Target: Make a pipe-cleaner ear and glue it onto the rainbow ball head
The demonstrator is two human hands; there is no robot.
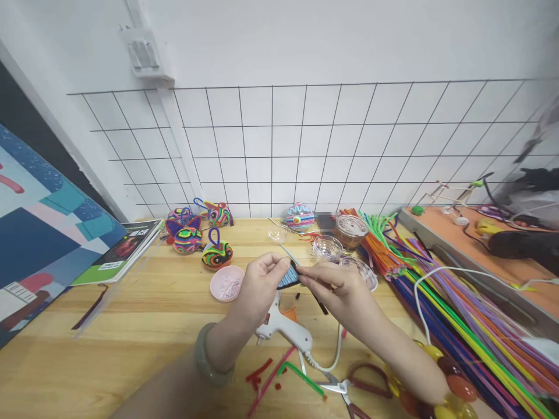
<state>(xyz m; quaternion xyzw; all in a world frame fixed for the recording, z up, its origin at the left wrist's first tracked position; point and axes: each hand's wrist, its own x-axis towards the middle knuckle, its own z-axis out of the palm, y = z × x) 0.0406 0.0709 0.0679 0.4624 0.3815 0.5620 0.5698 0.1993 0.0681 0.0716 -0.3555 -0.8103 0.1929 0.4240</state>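
Observation:
Above the middle of the table, my left hand [262, 285] pinches a small light-blue striped craft piece with a black edge [287, 279], thumb on top. The fingertips of my right hand [343, 285] close on the black edge at its right side. Below my hands lies a white hot glue gun [290, 330], partly hidden by my left hand. Near it are a green pipe cleaner piece [305, 378], red scraps [261, 372] and a pair of scissors [345, 389] with dark red handles. Left of my left hand sits a pink dish [226, 284] with small clear bits.
Several colourful striped ornaments [217, 254] stand at the back left, beside a magazine [124, 250]. Clear plastic cups [327, 249] and a striped ball [299, 216] are at the back. Bundles of pipe cleaners [454, 314] spread along the right, next to an orange-topped surface [463, 238].

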